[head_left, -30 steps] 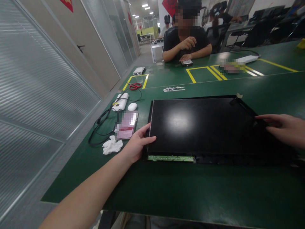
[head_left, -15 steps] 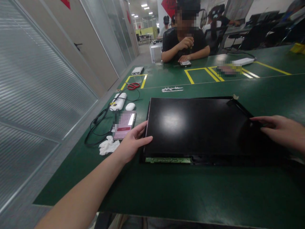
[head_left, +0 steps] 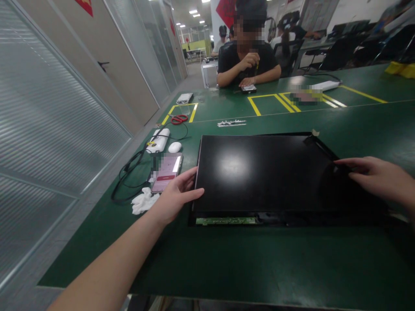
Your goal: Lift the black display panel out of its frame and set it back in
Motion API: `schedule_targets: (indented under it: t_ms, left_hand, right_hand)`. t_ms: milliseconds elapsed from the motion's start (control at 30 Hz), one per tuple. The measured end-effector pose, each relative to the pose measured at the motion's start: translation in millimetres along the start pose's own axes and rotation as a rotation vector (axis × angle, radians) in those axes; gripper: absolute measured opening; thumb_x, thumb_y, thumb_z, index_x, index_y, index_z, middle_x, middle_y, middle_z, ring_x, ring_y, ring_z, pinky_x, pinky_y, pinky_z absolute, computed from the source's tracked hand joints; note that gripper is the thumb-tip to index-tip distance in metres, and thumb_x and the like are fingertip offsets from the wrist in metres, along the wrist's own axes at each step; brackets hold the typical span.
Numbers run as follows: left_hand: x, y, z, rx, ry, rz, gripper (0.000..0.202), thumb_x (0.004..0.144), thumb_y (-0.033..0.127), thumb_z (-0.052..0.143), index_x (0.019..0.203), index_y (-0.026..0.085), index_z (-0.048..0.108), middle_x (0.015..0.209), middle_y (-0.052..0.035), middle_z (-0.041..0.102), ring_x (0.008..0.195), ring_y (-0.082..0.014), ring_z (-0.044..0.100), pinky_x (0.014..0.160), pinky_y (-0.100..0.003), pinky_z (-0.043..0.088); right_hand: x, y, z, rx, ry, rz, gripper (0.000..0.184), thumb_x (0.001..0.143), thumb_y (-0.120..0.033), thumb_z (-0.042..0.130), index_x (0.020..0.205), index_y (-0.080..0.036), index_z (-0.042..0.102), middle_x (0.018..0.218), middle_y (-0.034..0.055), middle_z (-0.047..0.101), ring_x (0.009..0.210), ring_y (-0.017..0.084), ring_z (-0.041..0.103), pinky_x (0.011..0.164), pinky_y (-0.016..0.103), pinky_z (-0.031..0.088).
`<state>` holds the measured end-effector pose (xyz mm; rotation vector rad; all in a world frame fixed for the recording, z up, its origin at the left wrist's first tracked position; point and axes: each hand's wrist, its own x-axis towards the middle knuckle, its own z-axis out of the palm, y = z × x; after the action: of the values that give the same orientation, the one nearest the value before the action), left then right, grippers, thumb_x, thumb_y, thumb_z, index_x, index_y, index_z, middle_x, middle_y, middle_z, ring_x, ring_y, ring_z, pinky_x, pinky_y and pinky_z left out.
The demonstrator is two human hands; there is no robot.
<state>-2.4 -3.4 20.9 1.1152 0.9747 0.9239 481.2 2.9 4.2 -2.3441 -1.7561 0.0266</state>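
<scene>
A large black display panel [head_left: 266, 172] lies flat over its black frame on the green table [head_left: 246, 259], with a narrow green circuit strip [head_left: 225, 220] showing at its near edge. My left hand [head_left: 173, 194] grips the panel's left edge, thumb on top and fingers beneath. My right hand [head_left: 378, 177] holds the panel's right edge, with the fingers laid along it. The panel's near edge seems raised a little above the frame.
Left of the panel lie a phone [head_left: 166, 172], a crumpled white tissue [head_left: 142, 202], a white mouse [head_left: 174, 147], a white box with black cable [head_left: 154, 142] and red scissors [head_left: 178, 119]. A person in black [head_left: 248, 60] sits across the table. Yellow tape marks the far side.
Both hands keep their hold on the panel's edges. The view has shifted slightly, so the panel and hands sit a little further left and lower.
</scene>
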Motion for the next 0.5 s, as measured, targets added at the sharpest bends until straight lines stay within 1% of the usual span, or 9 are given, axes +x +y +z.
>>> schedule_targets:
  t_ms: [67,133,367,500]
  left_hand:
    - [1.3,0.1,-0.9,-0.003,-0.001,-0.006,0.067,0.067,0.018,0.086,0.13,0.022,0.066,0.134,-0.01,0.067,0.129,-0.0335,0.057,0.107,-0.042,0.046]
    - [2.2,0.3,-1.4,-0.006,0.015,-0.004,0.066,0.065,0.017,0.087,0.128,0.021,0.067,0.131,-0.01,0.069,0.128,-0.0333,0.058,0.108,-0.042,0.046]
    - [2.8,0.5,-2.4,0.0,0.089,-0.009,0.063,0.061,0.015,0.088,0.121,0.018,0.069,0.123,-0.011,0.072,0.125,-0.0338,0.061,0.107,-0.043,0.047]
    - [3.9,-1.6,-1.0,0.02,0.109,0.006,0.06,0.062,0.019,0.089,0.119,0.019,0.07,0.121,-0.0101,0.073,0.127,-0.0326,0.059,0.108,-0.042,0.046]
  right_hand:
    - [-1.7,-1.9,-2.0,0.067,-0.03,0.042,0.045,0.047,-0.024,0.043,0.089,-0.029,0.059,0.071,0.0008,0.058,0.055,0.014,0.052,0.051,0.028,0.041]
    - [-3.3,-3.5,-3.5,0.115,-0.04,0.049,0.045,0.046,-0.026,0.045,0.089,-0.029,0.059,0.071,0.0002,0.059,0.058,0.015,0.053,0.052,0.029,0.041]
    - [-7.9,-10.4,-6.4,0.146,-0.016,-0.017,0.044,0.047,-0.028,0.044,0.089,-0.028,0.058,0.072,0.0002,0.057,0.058,0.014,0.052,0.052,0.028,0.04]
    - [-8.2,-11.6,-6.3,0.129,-0.005,-0.049,0.043,0.047,-0.027,0.044,0.088,-0.027,0.059,0.077,0.0007,0.055,0.059,0.013,0.051,0.054,0.029,0.04]
